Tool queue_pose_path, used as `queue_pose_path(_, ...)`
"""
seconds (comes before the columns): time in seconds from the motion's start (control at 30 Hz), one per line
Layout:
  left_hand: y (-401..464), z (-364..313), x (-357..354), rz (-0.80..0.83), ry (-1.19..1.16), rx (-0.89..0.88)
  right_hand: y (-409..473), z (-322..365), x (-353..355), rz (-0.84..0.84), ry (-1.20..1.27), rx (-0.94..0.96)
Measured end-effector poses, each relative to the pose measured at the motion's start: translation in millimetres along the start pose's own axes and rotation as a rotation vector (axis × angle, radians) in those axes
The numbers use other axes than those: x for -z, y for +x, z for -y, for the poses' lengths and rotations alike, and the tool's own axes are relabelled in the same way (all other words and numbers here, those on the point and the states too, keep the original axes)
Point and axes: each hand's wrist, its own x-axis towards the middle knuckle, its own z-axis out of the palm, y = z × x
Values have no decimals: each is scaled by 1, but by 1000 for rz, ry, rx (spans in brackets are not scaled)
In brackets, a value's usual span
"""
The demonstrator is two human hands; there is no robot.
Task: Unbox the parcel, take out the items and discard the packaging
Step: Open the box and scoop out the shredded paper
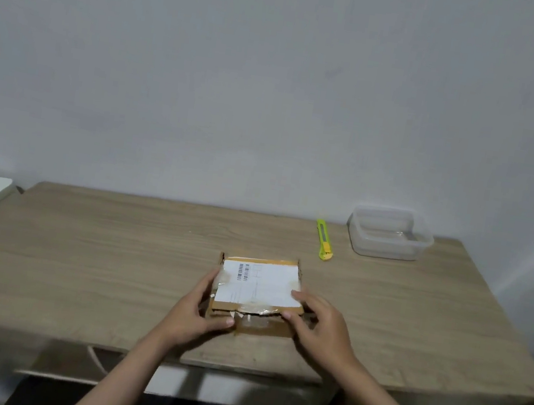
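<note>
The flat brown cardboard parcel with a white label (258,287) lies mid-worktop (93,263), long side running 9 to 3 o'clock, left grip (197,313) and right grip (319,328) holding its near corners.

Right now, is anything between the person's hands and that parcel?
No. Both the left hand and right hand already hold the cardboard parcel at its near corners; the box cutter lies apart, beyond it.
</note>
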Motion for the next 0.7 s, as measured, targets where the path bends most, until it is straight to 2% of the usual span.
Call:
queue_pose_path(0.27, -9, 6, -1, 3, 34, -70, -13, 38, -7, -252, -16, -106)
queue_pose_path(0.47, -9, 10, 5, 57, 48, -68, 5, 55, -7, -382, 150, -215)
queue_pose_path(0.57, -10, 10, 4, 47, 32, -83, 19, 71, 0, -406, 196, -237)
queue_pose_path(0.7, -10, 15, 5, 49, 43, -67, 35, 78, 6, -346, 286, -236)
